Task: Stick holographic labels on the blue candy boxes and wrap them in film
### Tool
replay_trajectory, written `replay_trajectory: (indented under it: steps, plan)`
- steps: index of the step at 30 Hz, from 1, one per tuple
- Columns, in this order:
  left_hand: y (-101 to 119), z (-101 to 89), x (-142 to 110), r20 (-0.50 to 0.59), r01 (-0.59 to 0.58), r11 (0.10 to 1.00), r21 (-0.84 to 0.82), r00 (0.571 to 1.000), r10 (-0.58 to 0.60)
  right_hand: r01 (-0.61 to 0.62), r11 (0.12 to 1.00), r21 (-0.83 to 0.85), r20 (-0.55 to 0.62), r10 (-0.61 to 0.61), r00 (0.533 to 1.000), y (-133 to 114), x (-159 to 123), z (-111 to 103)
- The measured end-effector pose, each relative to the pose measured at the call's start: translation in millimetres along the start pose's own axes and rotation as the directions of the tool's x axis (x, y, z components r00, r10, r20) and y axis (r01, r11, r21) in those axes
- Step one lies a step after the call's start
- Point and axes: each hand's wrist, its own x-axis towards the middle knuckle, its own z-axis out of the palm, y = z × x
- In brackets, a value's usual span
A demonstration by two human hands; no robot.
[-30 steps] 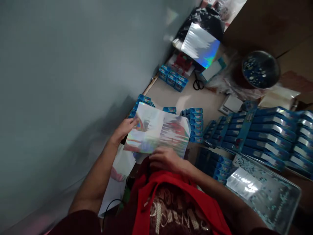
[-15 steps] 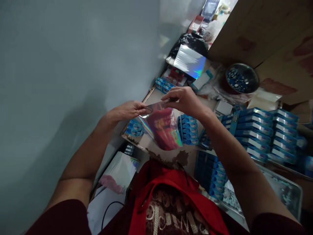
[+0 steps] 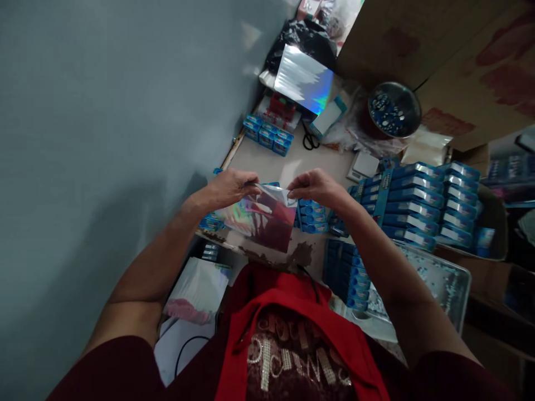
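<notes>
A shiny holographic bag (image 3: 263,218) hangs over the near edge of the worktable (image 3: 288,164). My left hand (image 3: 230,188) pinches its top left corner. My right hand (image 3: 315,188) pinches its top right corner, fingers closed on the film. The bag's mouth is stretched between the two hands and its lower part reflects red. Small blue boxes (image 3: 311,214) lie in a stack just right of the bag, under my right hand.
Rows of blue boxes (image 3: 422,206) fill the right side. A metal bowl (image 3: 393,109) of small pieces, scissors (image 3: 309,140), another holographic sheet (image 3: 303,79) and more blue boxes (image 3: 267,133) sit at the far end. A metal tray (image 3: 438,278) lies near right. Grey wall on the left.
The bag was lifted from lying flat near my body and is now held by its top corners. My right hand moved from its bottom edge up to the top right corner.
</notes>
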Motion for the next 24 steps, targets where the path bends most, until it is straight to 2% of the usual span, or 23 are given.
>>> replay_trajectory:
  steps: [3,6,8,10,13,16,19,21,24]
  plan:
    - [0.8,15.4,3.7,-0.025,-0.004,0.999,-0.044,1.0,0.003,-0.044,0.992,0.121,0.021,0.042,0.999,7.3,-6.7,2.4]
    - [8.2,40.8,6.0,-0.168,-0.113,0.991,-0.07,0.981,0.1,-0.058,0.971,0.234,0.007,0.058,0.998,9.4,-14.1,7.0]
    - [12.7,61.0,7.9,-0.248,-0.157,0.987,-0.023,0.958,0.147,-0.066,0.963,0.262,0.003,0.067,0.998,11.0,-19.2,10.0]
    - [15.0,79.5,10.0,-0.301,-0.146,0.988,0.046,0.941,0.153,-0.057,0.96,0.272,-0.015,0.064,0.998,14.8,-24.1,11.7]
    - [15.7,98.1,13.2,-0.314,-0.149,0.983,0.106,0.933,0.175,-0.029,0.959,0.281,-0.06,0.048,0.997,24.0,-31.5,11.3]
    - [17.8,104.6,16.2,-0.292,-0.135,0.989,0.059,0.945,0.147,-0.016,0.954,0.298,-0.101,0.048,0.994,31.2,-38.9,11.1]
    - [20.5,103.2,19.6,-0.247,-0.078,0.994,-0.076,0.967,0.057,0.064,0.958,0.281,-0.171,-0.016,0.985,34.4,-45.7,15.7]
    - [20.6,100.4,22.1,-0.193,-0.053,0.988,-0.144,0.981,0.024,0.124,0.968,0.218,-0.246,-0.068,0.967,37.2,-49.5,20.3]
    - [18.9,96.9,25.7,-0.13,-0.047,0.985,-0.166,0.991,0.025,0.125,0.986,0.114,-0.333,-0.081,0.939,45.5,-53.4,25.1]
